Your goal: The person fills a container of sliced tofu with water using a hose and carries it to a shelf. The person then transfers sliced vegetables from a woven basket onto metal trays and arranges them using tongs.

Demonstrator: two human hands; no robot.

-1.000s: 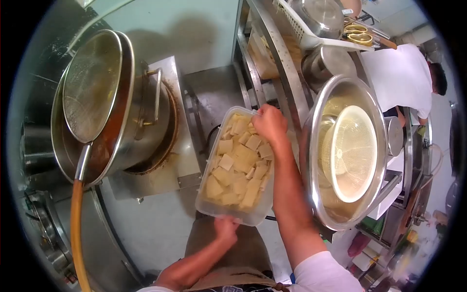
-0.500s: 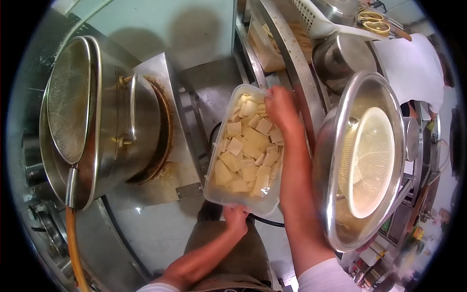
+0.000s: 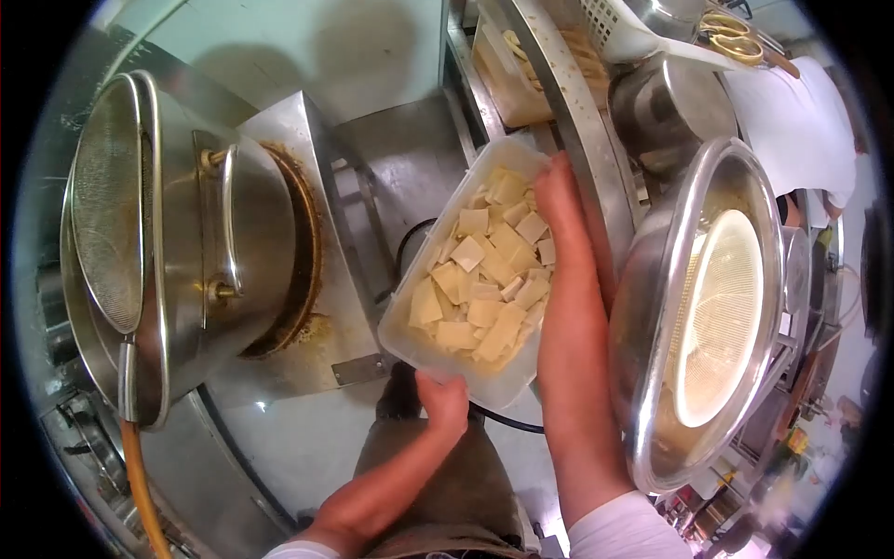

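Note:
Both my hands hold a translucent plastic tub (image 3: 407,340) of flat, pale yellow cut pieces (image 3: 480,279), some square; I cannot tell what food they are. My left hand (image 3: 442,402) is closed on the near end of the tub, by its left corner. At the far right corner, my right hand (image 3: 557,194) grips the rim, its fingertips partly hidden. The tub hangs above the floor at a slant, its far end turned toward the steel shelf unit (image 3: 559,102).
To the left, a large steel pot (image 3: 256,233) on a stove carries a wire-mesh strainer (image 3: 110,210). At right, a steel basin (image 3: 643,373) contains a white colander (image 3: 722,317). Another plastic tub (image 3: 507,84) sits on the shelf, near a steel pot (image 3: 666,112).
The tub's far end has swung to the right, closer to the shelf, with my right hand on it. The pieces inside have shifted, baring more of the near end.

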